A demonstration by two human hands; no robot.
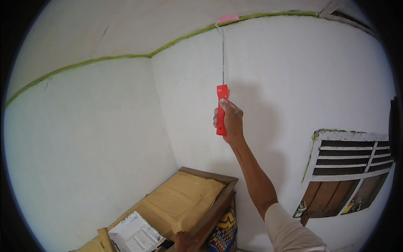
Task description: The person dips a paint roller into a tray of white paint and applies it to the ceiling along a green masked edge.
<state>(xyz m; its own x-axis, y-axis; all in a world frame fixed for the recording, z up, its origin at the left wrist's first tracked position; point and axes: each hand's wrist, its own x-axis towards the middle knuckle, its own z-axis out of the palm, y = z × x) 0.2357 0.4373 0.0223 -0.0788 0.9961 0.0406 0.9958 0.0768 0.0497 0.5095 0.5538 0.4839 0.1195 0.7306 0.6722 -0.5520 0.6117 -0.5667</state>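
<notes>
My right hand point(228, 119) is raised, wrapped round the red handle of a paint roller point(222, 110). The roller's thin metal rod runs straight up, and its small pink sleeve point(228, 19) touches the green strip point(197, 32) where wall and ceiling meet. Low in the view, my left hand point(183, 241) is closed at the front edge of a wooden tabletop point(228, 185); its fingers show only in part. Just left of it, a paint tray point(138, 237) smeared with white paint lies on brown paper point(180, 197) that covers the wood.
A white-framed window point(340, 178) with slats and brown panels is at the right, with small items on its sill. Below the tabletop stands a colourful patterned bag point(224, 231). White walls point(84, 138) meet in a corner behind. A dark gap point(352, 19) shows in the ceiling at upper right.
</notes>
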